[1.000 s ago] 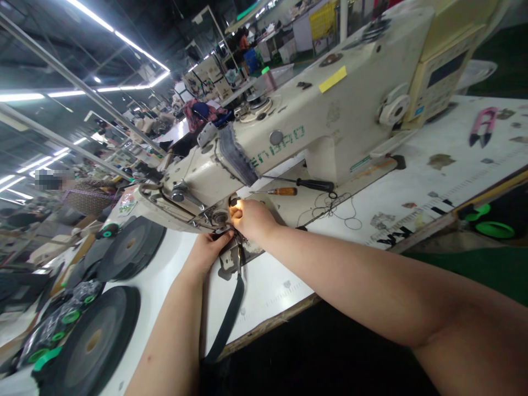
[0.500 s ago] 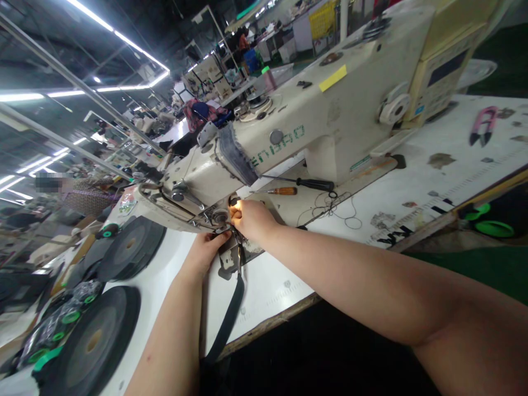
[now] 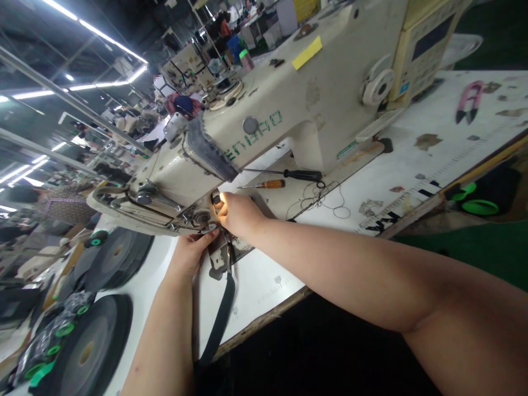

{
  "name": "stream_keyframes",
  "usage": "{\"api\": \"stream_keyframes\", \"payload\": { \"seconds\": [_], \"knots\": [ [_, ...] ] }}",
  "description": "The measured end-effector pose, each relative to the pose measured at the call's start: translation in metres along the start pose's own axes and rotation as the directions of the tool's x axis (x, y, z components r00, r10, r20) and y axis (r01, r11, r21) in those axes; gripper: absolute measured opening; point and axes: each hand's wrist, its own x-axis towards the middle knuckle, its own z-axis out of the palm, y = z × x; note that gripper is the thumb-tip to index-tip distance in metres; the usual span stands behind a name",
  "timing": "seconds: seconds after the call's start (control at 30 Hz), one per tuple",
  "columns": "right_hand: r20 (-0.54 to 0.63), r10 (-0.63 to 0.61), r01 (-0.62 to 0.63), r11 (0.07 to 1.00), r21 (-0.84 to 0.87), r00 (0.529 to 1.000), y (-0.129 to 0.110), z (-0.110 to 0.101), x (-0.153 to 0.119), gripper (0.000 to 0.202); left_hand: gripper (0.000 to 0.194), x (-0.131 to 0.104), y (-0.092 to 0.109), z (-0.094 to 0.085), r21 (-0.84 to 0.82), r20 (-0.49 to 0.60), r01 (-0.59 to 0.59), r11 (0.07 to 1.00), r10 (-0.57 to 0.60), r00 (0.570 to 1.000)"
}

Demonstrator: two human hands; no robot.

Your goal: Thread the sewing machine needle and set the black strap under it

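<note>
Your right hand curls, left hand half-open, holds unclear; flat black fabric strip could snag on white surface's near edge.

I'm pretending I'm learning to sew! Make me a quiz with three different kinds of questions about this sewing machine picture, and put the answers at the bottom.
1. True or false: the bare left hand and the bare right hand are both at the stitching end of the cream metal sewing machine.

2. Pick one: which hand is closer to the slim tool with the smooth orange-brown handle?
a) left
b) right

3. Fill in the colour: the flat rectangular strip stuck on the machine's long arm is ____.

Key: 1. True. 2. b) right. 3. yellow.
</note>
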Motion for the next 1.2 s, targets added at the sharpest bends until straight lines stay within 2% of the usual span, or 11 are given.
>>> {"api": "stream_keyframes", "payload": {
  "seconds": [0.33, 0.47, 0.63, 0.77, 0.93, 1.2],
  "knots": [
    [0.015, 0.029, -0.028, 0.999, -0.044, 0.999, 0.0002, 0.0015, -0.0009, 0.016, 0.042, 0.0035, -0.0051, -0.0021, -0.030, 0.007, 0.015, 0.999, -0.014, 1.000],
    [-0.015, -0.021, 0.021, 0.999, 0.044, 1.000, 0.0033, 0.0052, 0.0010, 0.016, 0.042, 0.0037, -0.0061, -0.0051, -0.020, 0.023, 0.011, 1.000, -0.010, 1.000],
    [-0.021, -0.045, 0.046, 0.998, 0.032, 0.999, 0.0016, 0.0053, 0.0000, 0.014, 0.043, 0.0045, -0.0069, -0.0080, -0.017, 0.033, 0.029, 0.999, -0.028, 0.999],
    [-0.005, -0.021, 0.021, 1.000, 0.000, 1.000, -0.0021, 0.0016, -0.0018, 0.015, 0.041, 0.0050, -0.0067, -0.0082, 0.013, 0.030, -0.031, 0.999, 0.030, 0.999],
    [0.032, 0.011, -0.015, 0.992, 0.126, 0.999, 0.0012, 0.0024, 0.0037, 0.015, 0.043, 0.0043, -0.0067, -0.0070, -0.050, 0.010, 0.016, 0.999, -0.015, 1.000],
    [0.031, 0.019, -0.022, 0.996, 0.084, 0.999, 0.0040, 0.0046, 0.0076, 0.016, 0.041, 0.0029, -0.0039, -0.0031, -0.063, 0.018, 0.030, 0.998, -0.029, 0.999]
  ]
}}
